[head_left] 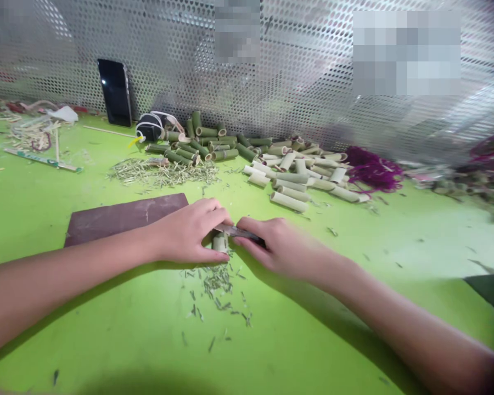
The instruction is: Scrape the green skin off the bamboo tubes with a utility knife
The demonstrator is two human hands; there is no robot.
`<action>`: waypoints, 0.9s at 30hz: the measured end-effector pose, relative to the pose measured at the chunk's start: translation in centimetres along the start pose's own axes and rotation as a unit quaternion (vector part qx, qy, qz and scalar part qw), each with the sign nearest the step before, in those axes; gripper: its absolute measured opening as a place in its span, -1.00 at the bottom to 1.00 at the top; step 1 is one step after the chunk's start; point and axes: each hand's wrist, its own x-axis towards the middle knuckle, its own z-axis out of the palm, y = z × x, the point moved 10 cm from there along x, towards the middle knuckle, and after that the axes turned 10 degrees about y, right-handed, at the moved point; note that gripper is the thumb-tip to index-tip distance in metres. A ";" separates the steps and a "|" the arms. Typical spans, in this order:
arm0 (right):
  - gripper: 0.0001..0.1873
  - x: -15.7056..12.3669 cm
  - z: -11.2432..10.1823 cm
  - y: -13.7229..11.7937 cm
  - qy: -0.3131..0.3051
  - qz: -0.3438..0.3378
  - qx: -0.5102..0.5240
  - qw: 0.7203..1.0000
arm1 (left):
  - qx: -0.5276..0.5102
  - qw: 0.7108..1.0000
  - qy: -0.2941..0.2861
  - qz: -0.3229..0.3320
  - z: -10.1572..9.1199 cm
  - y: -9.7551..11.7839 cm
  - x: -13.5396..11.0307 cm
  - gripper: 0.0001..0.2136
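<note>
A short bamboo tube [219, 243] stands on the green table, partly hidden by my fingers. My left hand [197, 230] is closed round it, thumb at the near side. In my right hand [271, 241] is a knife [241, 233]; its blade reaches left across the top of the tube, against the fingers of my left hand. Green bamboo shavings [218, 280] lie scattered just in front of the tube. Behind my left forearm a flat brown board [123, 216] rests on the table.
Green bamboo tubes [197, 145] and peeled pale tubes [288, 201] are heaped along the perforated metal wall [296, 82]. A shavings pile [164, 171], purple string [372, 170], a phone [114, 93] leaning upright and a black charger [149, 129] are also there. Thin sticks [28, 134] lie far left.
</note>
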 end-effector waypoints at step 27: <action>-0.70 0.2 0.0 -1.2 0.022 -0.011 0.005 1.000 | 0.021 0.999 0.026 -0.006 -0.1 -0.1 -0.3 -0.55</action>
